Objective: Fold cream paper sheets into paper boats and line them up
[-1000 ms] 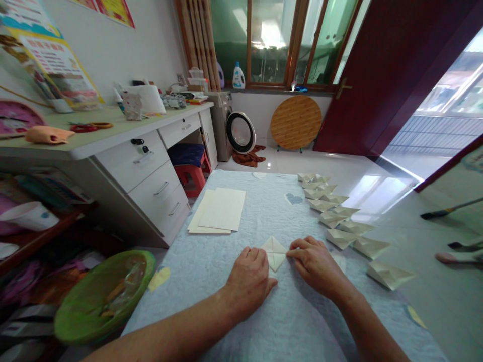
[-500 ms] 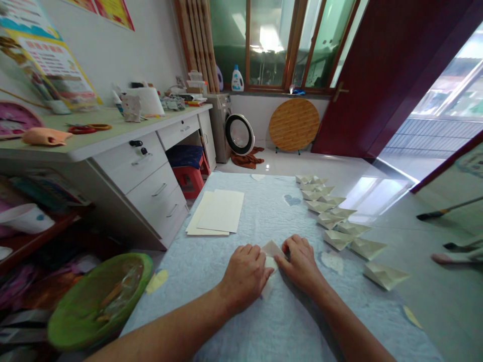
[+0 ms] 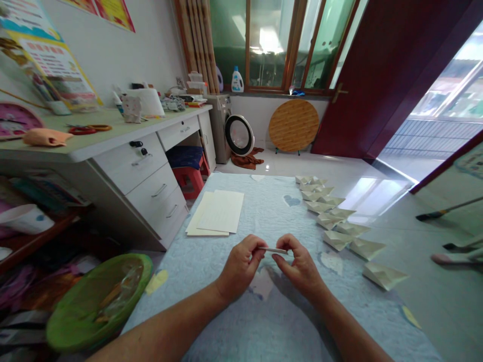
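A small piece of folded paper (image 3: 274, 250) is held edge-on above the cloth, so only its thin side shows. My left hand (image 3: 241, 266) pinches its left end between thumb and fingers. At the other end, the thumb and fingers of my right hand (image 3: 300, 266) grip it too. Several folded paper boats (image 3: 372, 248) stand in rows along the right side of the cloth. A stack of cream paper sheets (image 3: 221, 211) lies flat to the far left of my hands.
A light blue quilted cloth (image 3: 264, 201) covers the surface under my hands. Left of it stand a green basket (image 3: 62, 327) and a white desk (image 3: 139, 166) with drawers. Beyond are a red stool (image 3: 192, 178), a washing machine (image 3: 219, 130) with its door open, and a round wooden tabletop (image 3: 294, 124).
Both hands have lifted the folded paper off the cloth and tilted it edge-on. Before, it lay on the cloth with its faces showing. The boats and sheets stay put.
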The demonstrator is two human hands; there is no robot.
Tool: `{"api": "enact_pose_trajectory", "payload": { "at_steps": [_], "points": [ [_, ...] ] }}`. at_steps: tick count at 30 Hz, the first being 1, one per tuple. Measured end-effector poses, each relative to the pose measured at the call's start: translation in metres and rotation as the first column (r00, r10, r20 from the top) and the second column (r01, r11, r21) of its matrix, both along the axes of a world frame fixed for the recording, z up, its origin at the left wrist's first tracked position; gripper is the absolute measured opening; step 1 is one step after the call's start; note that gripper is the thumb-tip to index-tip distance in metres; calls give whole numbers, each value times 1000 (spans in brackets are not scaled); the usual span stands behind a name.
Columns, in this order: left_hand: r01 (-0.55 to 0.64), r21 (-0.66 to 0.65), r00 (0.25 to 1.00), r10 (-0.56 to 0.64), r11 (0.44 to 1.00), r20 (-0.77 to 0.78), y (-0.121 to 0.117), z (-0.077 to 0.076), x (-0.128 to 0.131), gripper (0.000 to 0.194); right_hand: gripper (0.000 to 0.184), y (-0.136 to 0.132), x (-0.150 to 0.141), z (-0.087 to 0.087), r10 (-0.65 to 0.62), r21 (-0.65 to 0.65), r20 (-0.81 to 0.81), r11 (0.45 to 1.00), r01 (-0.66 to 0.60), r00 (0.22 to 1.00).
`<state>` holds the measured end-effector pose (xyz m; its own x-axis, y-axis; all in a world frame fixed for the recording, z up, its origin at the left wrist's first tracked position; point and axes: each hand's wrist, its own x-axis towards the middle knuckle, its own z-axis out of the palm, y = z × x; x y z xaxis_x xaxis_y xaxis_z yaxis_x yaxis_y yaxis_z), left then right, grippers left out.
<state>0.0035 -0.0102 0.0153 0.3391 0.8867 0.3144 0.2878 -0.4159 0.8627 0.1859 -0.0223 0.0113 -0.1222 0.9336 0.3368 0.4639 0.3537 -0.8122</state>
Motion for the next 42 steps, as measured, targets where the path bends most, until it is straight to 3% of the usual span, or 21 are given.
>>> {"api": "enact_pose_trajectory", "payload": {
  "at_steps": [4, 7, 10, 12, 14, 17, 20, 24, 28, 31, 33, 37, 42],
  "points": [
    [121, -273, 936, -19, 954, 350, 2, -2, 3, 12, 8, 2, 1, 1, 16, 53, -43, 999, -14, 999],
    [175, -338, 913, -24, 925, 406, 4, -5, 4, 15, 9, 3, 1, 1, 44, 125, -65, 992, -36, 997],
    [55, -242, 970, 5, 969, 241, 4, -7, 2, 13, 13, 2, 2, 1, 21, 194, 0, 981, -21, 1000],
    [-52, -62, 994, 58, 997, 92, 4, -7, 0, 17, 16, 0, 2, 1, -23, 242, 111, 970, -4, 994],
    [-94, 126, 995, 98, 988, -25, 3, -7, -1, 24, 17, 0, 3, 0, -80, 290, 239, 957, 8, 968],
    [-52, 337, 980, 114, 940, -165, 4, -7, -2, 21, 15, 1, 3, -4, -154, 338, 420, 941, 4, 894],
    [49, 450, 940, 111, 892, -324, 6, -8, -2, 12, 15, 2, 1, -8, -176, 332, 560, 943, -24, 810],
    [174, 439, 827, 111, 882, -551, 5, -6, -2, 16, 18, 2, 1, -10, -96, 229, 633, 971, -67, 769],
    [251, 361, 712, 81, 898, -698, 1, -4, -4, 12, 21, 2, 8, -7, 50, 56, 579, 993, -101, 814],
    [275, 293, 671, 36, 916, -741, -2, -3, -6, 10, 29, 2, 18, -5, 129, -28, 517, 991, -134, 846],
    [263, 250, 677, 6, 932, -736, -2, -3, -8, 8, 29, 2, 23, -5, 159, -54, 488, 987, -152, 858],
    [202, 167, 759, -47, 965, -650, 0, -5, -10, 6, 23, 3, 27, -5, 193, -93, 453, 981, -169, 870],
    [65, 102, 827, 3, 993, -562, 3, -7, -10, 6, 12, 5, 27, -4, 200, -155, 440, 977, -146, 875]
  ]
}}
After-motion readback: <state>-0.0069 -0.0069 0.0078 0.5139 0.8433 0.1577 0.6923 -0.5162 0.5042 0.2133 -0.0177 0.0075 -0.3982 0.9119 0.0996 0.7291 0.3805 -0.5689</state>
